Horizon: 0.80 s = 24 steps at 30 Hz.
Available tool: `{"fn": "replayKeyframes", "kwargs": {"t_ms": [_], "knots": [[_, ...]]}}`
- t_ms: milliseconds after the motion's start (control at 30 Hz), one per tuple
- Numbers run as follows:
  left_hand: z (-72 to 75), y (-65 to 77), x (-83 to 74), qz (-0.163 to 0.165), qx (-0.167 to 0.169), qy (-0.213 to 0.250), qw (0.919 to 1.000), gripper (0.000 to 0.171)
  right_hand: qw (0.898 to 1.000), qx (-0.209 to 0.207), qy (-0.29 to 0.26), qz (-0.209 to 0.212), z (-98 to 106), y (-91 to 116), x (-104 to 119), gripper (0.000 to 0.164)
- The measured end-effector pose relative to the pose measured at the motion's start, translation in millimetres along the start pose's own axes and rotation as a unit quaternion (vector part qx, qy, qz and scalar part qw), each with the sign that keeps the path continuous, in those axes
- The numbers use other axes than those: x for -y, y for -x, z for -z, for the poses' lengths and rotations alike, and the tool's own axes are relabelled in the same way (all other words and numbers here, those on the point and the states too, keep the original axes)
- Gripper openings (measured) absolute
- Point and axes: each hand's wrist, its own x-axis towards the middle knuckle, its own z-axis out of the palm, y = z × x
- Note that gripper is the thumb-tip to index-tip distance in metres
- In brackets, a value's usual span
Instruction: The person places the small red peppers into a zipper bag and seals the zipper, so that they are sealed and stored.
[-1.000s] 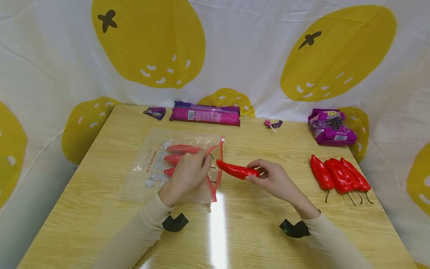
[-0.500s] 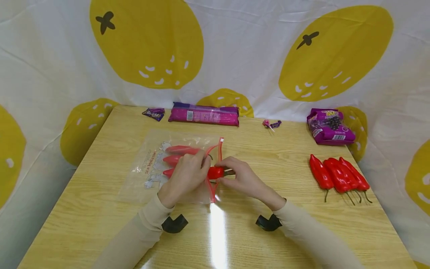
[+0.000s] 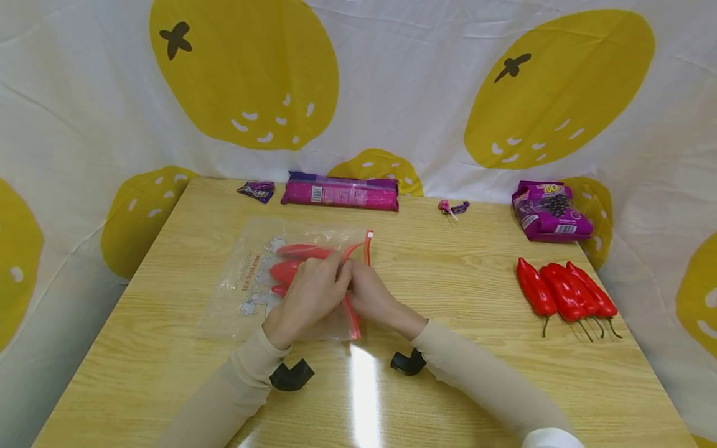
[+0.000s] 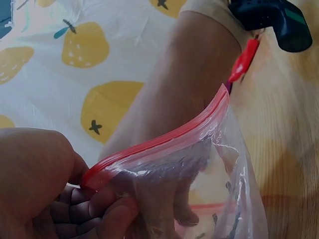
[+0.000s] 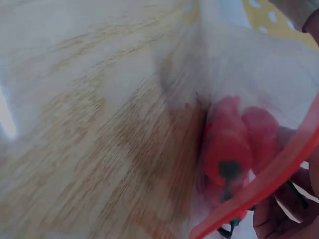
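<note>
Head view: the clear zip bag point(image 3: 238, 311) lies on the bench point(image 3: 459, 255), red peppers point(image 3: 285, 272) inside. The left hand point(image 3: 313, 283) pinches its red zip edge point(image 4: 159, 143); the right hand point(image 3: 371, 297) seems inside, whether grasping anything hidden. Should that pinch slip, the bag could sag and snag stems point(image 5: 229, 172); pulling back carelessly could drag peppers out. Loose peppers point(image 3: 562, 294) lie well apart.

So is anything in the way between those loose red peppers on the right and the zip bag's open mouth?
On the table, nothing visible lies between the loose red peppers and the zip bag. At the mouth itself, though, the right hand fills the opening, and the left hand pinches its edge.
</note>
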Motion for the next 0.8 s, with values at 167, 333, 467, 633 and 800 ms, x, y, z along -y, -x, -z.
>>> {"fn": "replayKeyframes", "kwargs": {"t_ms": [167, 333, 467, 633, 800], "knots": [[1.5, -0.2, -0.4, -0.004, -0.004, -0.002, 1.0000, 0.024, 1.000, -0.001, 0.003, 0.004, -7.1, -4.0, -1.3, 0.016], [3.0, -0.1, -0.5, -0.008, -0.005, -0.002, 1.0000, 0.024, 1.000, 0.001, 0.007, 0.011, -9.3, -5.8, -3.7, 0.015], [3.5, 0.5, -0.8, -0.010, -0.005, 0.005, 0.9999, 0.024, 1.000, 0.002, 0.003, -0.016, -2.5, -4.2, -3.1, 0.011], [4.5, 0.6, -1.1, -0.008, -0.002, 0.003, 1.0000, 0.021, 0.999, -0.012, 0.041, 0.008, 17.8, 11.5, -8.3, 0.020], [5.5, 0.1, -2.5, 0.020, 0.015, 0.016, 0.9995, 0.020, 0.991, -0.050, 0.121, 0.035, 48.2, 43.2, -23.0, 0.027]]}}
